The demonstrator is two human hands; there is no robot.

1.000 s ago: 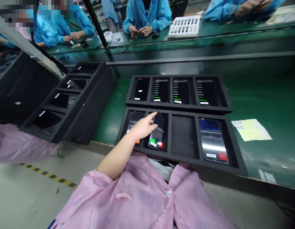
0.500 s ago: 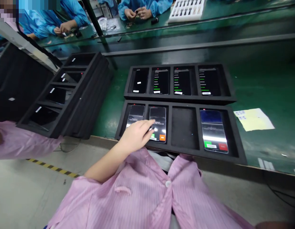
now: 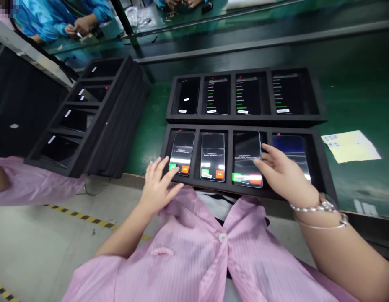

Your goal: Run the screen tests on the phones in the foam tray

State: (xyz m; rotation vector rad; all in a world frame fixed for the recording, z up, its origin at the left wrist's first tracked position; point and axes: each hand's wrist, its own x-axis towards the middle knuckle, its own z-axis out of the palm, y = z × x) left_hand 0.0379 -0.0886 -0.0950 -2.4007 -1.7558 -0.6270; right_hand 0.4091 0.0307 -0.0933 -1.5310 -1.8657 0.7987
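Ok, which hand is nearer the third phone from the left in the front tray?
Right. The right hand has its fingertips at the right edge of the phone. The left hand is farther away, two slots over at the leftmost phone.

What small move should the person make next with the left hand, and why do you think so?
Probably the left hand should tap the green button on the leftmost phone in the near tray. Its fingertips are already close to that button, and the screen shows a prompt with the green button beside an orange button.
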